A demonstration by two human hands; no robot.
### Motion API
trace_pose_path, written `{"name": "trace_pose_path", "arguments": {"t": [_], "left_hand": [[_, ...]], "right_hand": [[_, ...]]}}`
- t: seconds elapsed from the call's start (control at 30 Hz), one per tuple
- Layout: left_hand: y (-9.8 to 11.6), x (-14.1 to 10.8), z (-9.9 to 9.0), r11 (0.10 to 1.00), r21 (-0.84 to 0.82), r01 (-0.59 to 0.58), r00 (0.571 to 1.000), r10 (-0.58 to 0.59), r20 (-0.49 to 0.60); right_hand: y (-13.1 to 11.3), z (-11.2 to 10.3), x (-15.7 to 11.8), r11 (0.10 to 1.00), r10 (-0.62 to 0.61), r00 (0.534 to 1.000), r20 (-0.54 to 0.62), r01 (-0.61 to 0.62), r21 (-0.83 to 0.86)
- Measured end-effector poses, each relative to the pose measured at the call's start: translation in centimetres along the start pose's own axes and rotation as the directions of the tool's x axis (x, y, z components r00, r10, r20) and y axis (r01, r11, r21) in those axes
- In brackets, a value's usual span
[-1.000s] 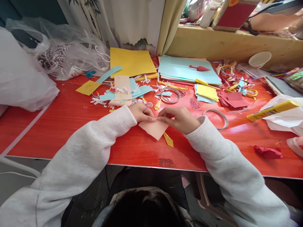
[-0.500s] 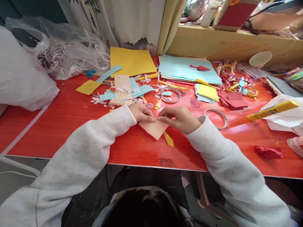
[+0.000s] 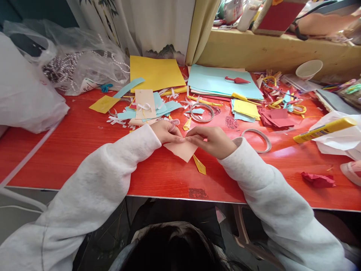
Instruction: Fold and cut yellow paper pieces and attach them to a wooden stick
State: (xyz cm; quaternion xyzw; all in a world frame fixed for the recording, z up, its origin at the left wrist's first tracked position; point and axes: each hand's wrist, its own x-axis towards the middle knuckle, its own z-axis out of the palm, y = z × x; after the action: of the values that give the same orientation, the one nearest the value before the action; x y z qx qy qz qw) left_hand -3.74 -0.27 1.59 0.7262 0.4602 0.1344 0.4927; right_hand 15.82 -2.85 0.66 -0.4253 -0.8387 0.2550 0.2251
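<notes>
A small piece of pale peach paper (image 3: 182,151) is pinched between both hands just above the red table. My left hand (image 3: 169,132) grips its upper edge with thumb and fingers, and pink scissor-like loops (image 3: 175,122) show at its knuckles. My right hand (image 3: 212,140) pinches the same edge close beside the left fingertips, so the edge itself is partly hidden. Below the right hand lies a folded yellow paper strip (image 3: 199,165) with a pointed end. A smaller folded yellow piece (image 3: 187,124) and a roll of tape (image 3: 202,112) lie just beyond the hands.
Blue sheets (image 3: 222,81) and a yellow sheet (image 3: 156,73) are at the back of the red table (image 3: 93,165). Paper scraps lie at centre-left. On the right are another tape roll (image 3: 257,140), a yellow glue stick (image 3: 324,130), red squares (image 3: 276,117) and crumpled red paper (image 3: 318,180).
The peach paper's lower corner has risen slightly and the sheet looks more tilted. Both hands keep their pinch on its upper edge, and the whole view has shifted a little.
</notes>
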Motion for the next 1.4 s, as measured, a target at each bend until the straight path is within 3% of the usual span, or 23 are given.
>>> {"name": "trace_pose_path", "arguments": {"t": [0.17, 0.33, 0.53, 0.93, 1.1, 1.27, 1.4], "left_hand": [[0.0, 0.0, 0.04, 1.0, 0.024, 0.0, 1.0, 0.0, 0.016], [0.08, -0.11, 0.06, 0.995, -0.056, 0.085, 0.995, -0.082, 0.052], [0.31, -0.15, 0.31, 0.993, -0.092, 0.077, 0.996, -0.073, 0.054], [0.18, -0.02, -0.07, 0.999, 0.047, 0.001, 1.0, -0.002, 0.024], [-0.11, 0.08, -0.08, 0.997, 0.065, 0.035, 0.998, -0.039, 0.055], [0.0, -0.18, -0.07, 0.997, 0.039, 0.065, 0.998, -0.065, 0.003], [0.09, -0.01, -0.07, 0.997, 0.06, 0.046, 0.998, -0.049, 0.045]], "right_hand": [[-0.04, 0.14, -0.01, 1.0, 0.009, 1.0, -0.002, -0.009, -0.013], [-0.03, 0.19, -0.06, 1.0, 0.01, 1.0, -0.009, -0.01, 0.014], [-0.11, 0.22, -0.08, 0.998, 0.012, 1.0, 0.012, -0.013, 0.063], [0.11, 0.21, 0.01, 0.997, 0.031, 0.999, -0.013, -0.03, 0.064], [-0.11, 0.14, -0.03, 0.996, 0.029, 0.999, -0.023, -0.027, 0.086], [-0.03, 0.19, 0.01, 0.99, 0.036, 0.999, -0.032, -0.031, 0.138], [0.04, 0.25, 0.03, 0.991, 0.067, 0.997, -0.03, -0.063, 0.117]]}}
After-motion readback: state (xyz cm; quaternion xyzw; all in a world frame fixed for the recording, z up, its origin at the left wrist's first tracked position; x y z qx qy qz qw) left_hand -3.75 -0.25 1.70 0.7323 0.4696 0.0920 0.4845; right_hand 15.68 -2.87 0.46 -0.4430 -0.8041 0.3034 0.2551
